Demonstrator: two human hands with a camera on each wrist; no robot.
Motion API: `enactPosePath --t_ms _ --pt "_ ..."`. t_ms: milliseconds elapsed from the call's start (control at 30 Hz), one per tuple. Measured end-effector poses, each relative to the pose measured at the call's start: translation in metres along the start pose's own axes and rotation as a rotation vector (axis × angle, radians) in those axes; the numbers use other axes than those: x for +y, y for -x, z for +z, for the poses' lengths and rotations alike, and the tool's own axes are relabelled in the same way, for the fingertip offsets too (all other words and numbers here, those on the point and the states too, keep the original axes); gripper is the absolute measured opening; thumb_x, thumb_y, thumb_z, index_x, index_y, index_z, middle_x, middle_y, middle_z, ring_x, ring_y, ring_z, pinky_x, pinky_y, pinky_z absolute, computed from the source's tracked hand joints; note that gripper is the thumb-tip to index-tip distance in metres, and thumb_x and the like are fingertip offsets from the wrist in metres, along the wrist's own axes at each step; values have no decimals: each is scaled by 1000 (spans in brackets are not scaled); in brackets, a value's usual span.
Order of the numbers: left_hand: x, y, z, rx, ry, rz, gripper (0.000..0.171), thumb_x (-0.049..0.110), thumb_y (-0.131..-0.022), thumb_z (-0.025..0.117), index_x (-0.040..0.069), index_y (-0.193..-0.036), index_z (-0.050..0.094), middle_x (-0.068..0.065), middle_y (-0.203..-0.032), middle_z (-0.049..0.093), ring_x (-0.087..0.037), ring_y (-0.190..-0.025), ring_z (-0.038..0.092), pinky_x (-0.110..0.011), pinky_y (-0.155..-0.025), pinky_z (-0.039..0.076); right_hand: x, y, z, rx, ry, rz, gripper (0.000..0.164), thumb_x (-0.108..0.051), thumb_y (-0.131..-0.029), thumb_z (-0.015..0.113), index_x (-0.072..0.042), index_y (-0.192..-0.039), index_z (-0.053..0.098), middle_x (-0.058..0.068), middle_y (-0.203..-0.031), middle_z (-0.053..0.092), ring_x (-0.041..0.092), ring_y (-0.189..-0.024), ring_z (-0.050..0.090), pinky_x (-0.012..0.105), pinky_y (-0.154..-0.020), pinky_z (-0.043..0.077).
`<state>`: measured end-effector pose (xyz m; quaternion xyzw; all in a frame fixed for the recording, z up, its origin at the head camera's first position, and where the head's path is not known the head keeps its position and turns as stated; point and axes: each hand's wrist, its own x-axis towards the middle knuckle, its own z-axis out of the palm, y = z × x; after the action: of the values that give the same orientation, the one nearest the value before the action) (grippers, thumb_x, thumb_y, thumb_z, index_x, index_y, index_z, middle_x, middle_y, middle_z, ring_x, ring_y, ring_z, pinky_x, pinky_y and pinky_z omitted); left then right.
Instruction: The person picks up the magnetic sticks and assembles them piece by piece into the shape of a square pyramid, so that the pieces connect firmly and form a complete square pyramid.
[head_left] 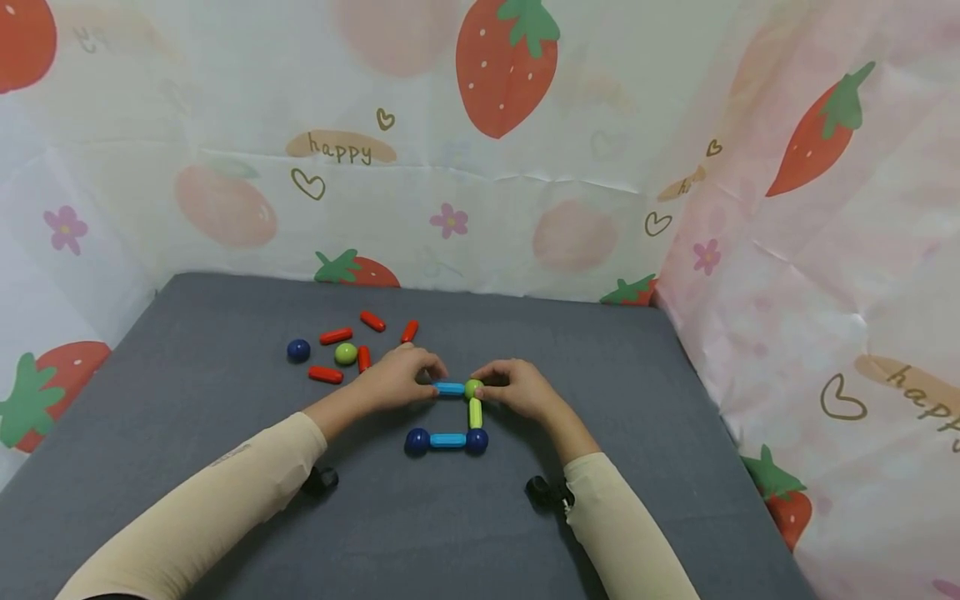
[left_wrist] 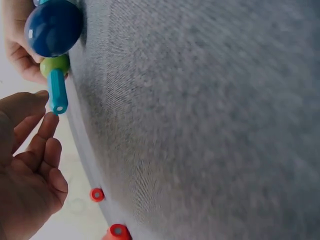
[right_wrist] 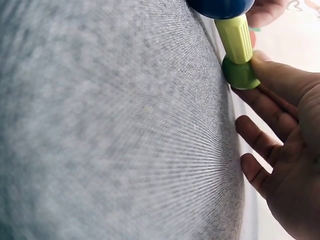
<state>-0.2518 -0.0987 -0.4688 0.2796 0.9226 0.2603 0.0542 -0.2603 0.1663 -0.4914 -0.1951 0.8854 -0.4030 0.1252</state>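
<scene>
My right hand (head_left: 521, 390) pinches a green ball (head_left: 473, 388) between thumb and forefinger, its other fingers loosely bent in the right wrist view. A blue rod (head_left: 450, 389) joins this ball on the left, and a yellow-green rod (head_left: 475, 413) runs from it to a dark blue ball (head_left: 477, 441). Another blue rod (head_left: 447, 440) links that ball to a second dark blue ball (head_left: 417, 442). My left hand (head_left: 397, 377) is at the free end of the upper blue rod, its thumb tip right beside the rod and its fingers spread loosely around that end.
Several red rods (head_left: 336, 336) lie to the left and behind my left hand, around a loose green ball (head_left: 346, 354). A loose dark blue ball (head_left: 298, 351) lies left of them. The grey cloth-covered table (head_left: 645, 375) meets a strawberry-print curtain (head_left: 495, 183) at the back.
</scene>
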Motion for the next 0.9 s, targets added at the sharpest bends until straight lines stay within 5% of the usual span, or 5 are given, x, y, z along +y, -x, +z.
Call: enactPosePath --t_ms 733,900 --pt "-32 37 -28 181 62 -2 27 14 -94 76 9 -120 74 -3 -118 71 -25 -112 57 -47 -97 49 -1 3 2 7 6 -2 23 -32 -93 77 -27 -116 77 -8 -113 72 12 -103 64 37 -89 53" --pt "-40 43 -38 214 75 -44 33 16 -94 76 8 -126 71 -5 -122 69 -27 -115 55 -48 -98 49 1 2 0 4 5 8 23 -32 -94 77 -27 -116 77 -8 -113 72 12 -104 64 38 -91 54"
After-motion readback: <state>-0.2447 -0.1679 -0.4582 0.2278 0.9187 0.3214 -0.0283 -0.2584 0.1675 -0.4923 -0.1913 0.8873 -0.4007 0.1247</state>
